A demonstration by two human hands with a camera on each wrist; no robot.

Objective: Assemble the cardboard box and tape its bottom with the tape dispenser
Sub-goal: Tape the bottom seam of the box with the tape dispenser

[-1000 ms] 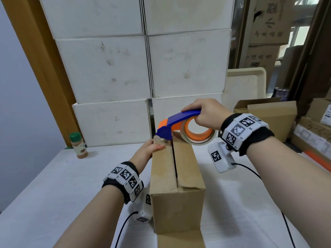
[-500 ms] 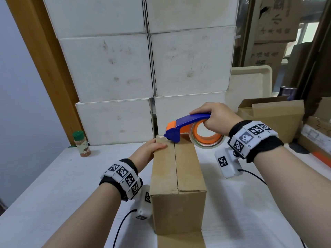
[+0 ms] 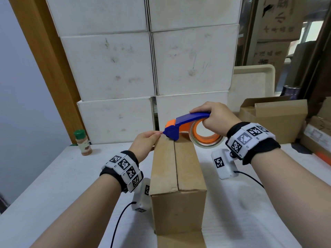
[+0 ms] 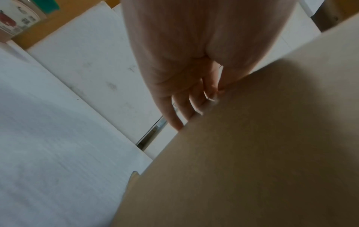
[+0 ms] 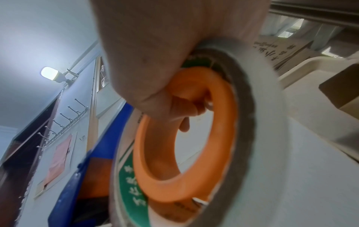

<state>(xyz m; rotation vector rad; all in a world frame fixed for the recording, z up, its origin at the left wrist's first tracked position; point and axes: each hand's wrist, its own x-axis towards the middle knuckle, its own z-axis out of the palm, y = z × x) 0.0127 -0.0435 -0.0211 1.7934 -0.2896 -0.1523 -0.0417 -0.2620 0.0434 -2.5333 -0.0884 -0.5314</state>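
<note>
The plain brown corrugated cardboard box (image 3: 177,178) stands on the white tabletop (image 3: 53,185) with its long axis running straight away from the person, its two matte flaps folded shut so that the centre seam runs the same way; no tape shows along that seam yet. At the far end of the seam sits the nose of the blue and orange plastic tape dispenser (image 3: 180,127), its roll of clear tape on an orange ring trailing toward the right. The right hand (image 3: 217,117) is clamped on it, fingers hooked through the ring and thumb over the blue handle, so the likely pull is along the seam toward the person. The left hand (image 3: 145,144) lies at the far left corner, fingers pressing the far edge and apparently pinching near the dispenser's tip, perhaps the tape end, though that is hidden. Behind stand scuffed white boxes (image 3: 114,65) and a small green-capped spice jar (image 3: 82,142).
</note>
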